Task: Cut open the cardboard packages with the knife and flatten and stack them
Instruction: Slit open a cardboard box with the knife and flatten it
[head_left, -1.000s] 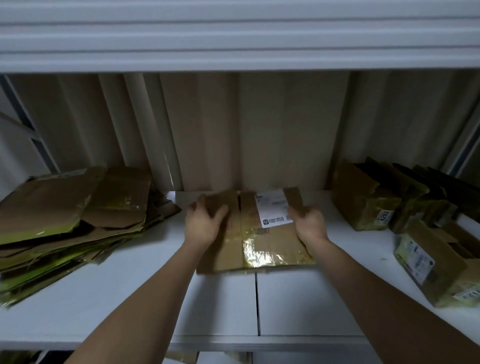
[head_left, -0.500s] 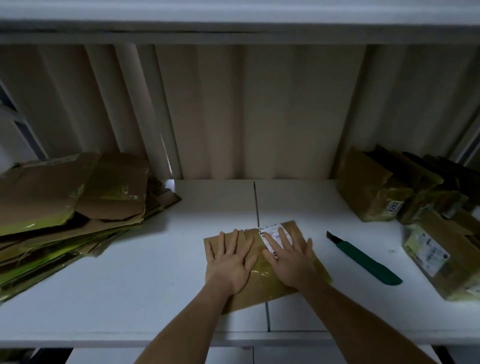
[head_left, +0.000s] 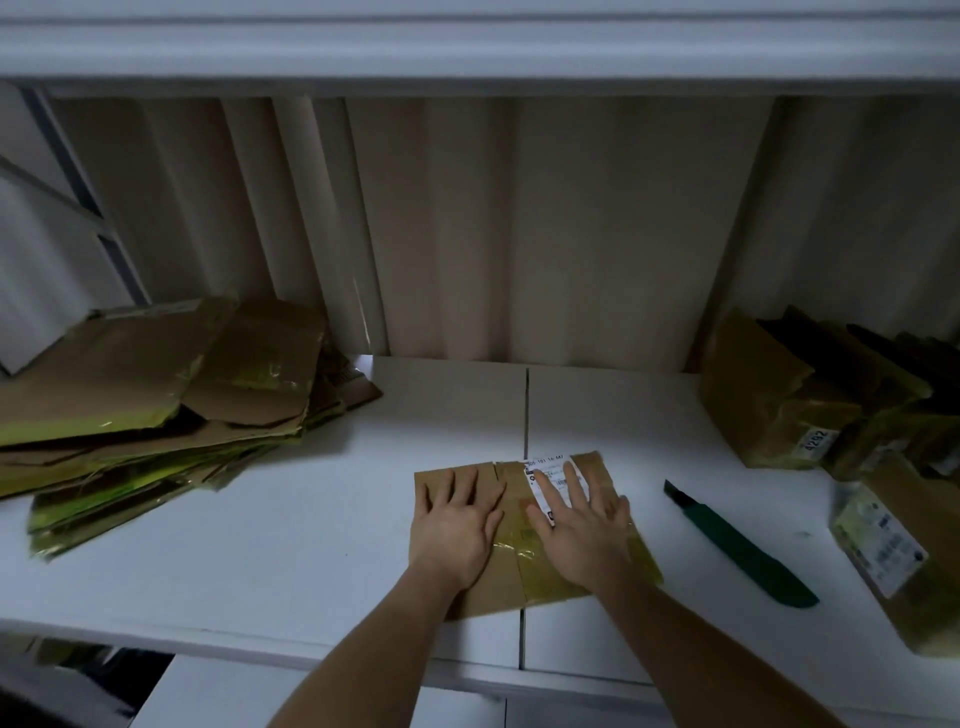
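A flattened brown cardboard package (head_left: 511, 577) with yellow tape and a white label lies on the white shelf (head_left: 270, 561), near its front edge. My left hand (head_left: 457, 525) presses flat on its left half, fingers spread. My right hand (head_left: 582, 525) presses flat on its right half, over the label. A green-handled knife (head_left: 743, 548) lies on the shelf to the right of the package, untouched. A stack of flattened cardboard (head_left: 156, 410) sits at the left.
Several unopened taped cardboard packages (head_left: 779, 405) crowd the right end of the shelf, one (head_left: 898, 561) near the front right corner. A corrugated wall stands behind. Another shelf board hangs overhead.
The package came down from the back of the shelf to the front, and both hands went from gripping its sides to pressing flat on top. The knife came into view.
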